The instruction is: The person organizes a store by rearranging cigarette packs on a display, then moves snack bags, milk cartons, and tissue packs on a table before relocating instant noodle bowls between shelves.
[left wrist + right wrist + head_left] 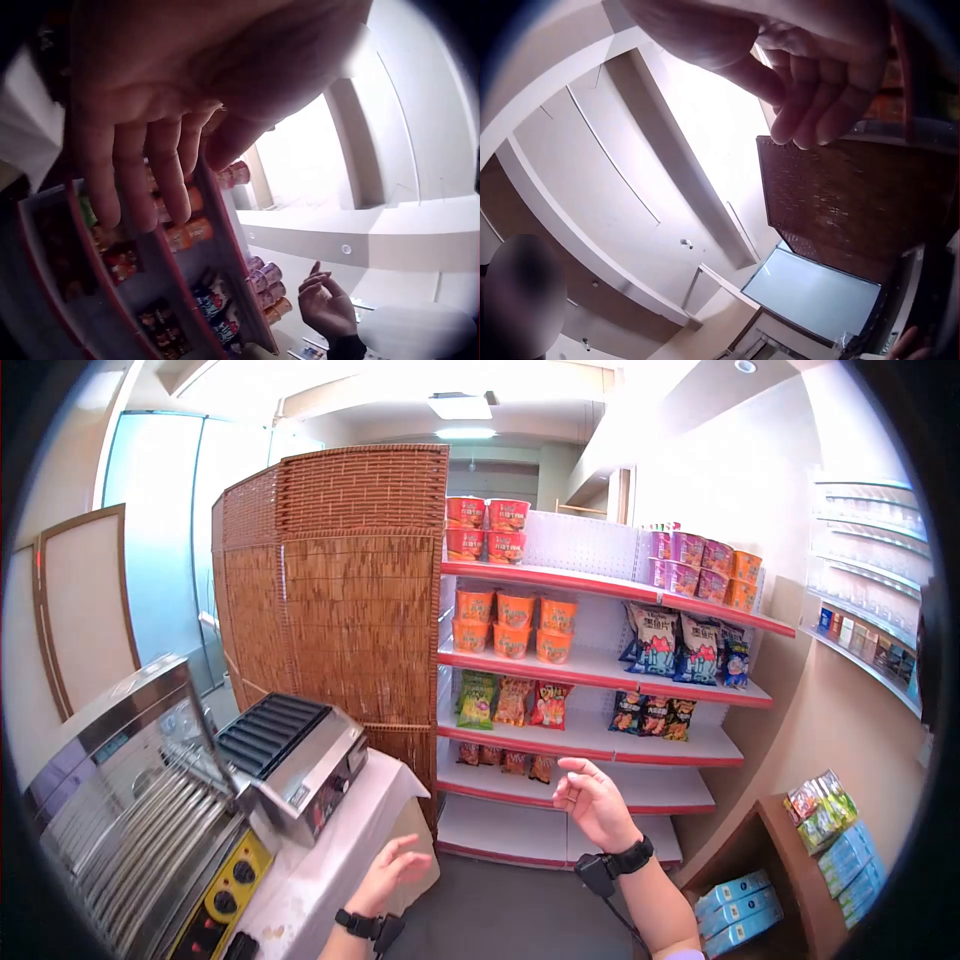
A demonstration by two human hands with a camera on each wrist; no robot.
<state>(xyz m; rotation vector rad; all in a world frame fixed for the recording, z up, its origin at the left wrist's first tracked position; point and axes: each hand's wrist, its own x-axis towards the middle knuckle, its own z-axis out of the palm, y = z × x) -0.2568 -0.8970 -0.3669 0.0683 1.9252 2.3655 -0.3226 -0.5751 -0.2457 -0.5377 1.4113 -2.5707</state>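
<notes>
Both hands are raised in front of the store shelves and hold nothing. In the head view the left hand (pixel 391 872) is low, between the cloth-covered counter and the shelves, its fingers loosely bent. Higher and to its right is the right hand (pixel 596 809), palm turned inward with relaxed, bent fingers, in front of the lower shelves (pixel 620 783). The left wrist view shows the left hand (pixel 172 97) with its fingers hanging down, and the right hand (pixel 327 304) farther off. In the right wrist view the right hand (pixel 802 75) has loosely curved fingers with nothing between them.
Cup noodles (pixel 513 625) and snack bags (pixel 655 645) stand on the shelves. A woven screen (pixel 340 590) is at their left. On the counter (pixel 376 785) are a roller grill (pixel 150 850) and a ridged hotplate (pixel 275 735). A brown cabinet (pixel 790 870) with blue boxes is at right.
</notes>
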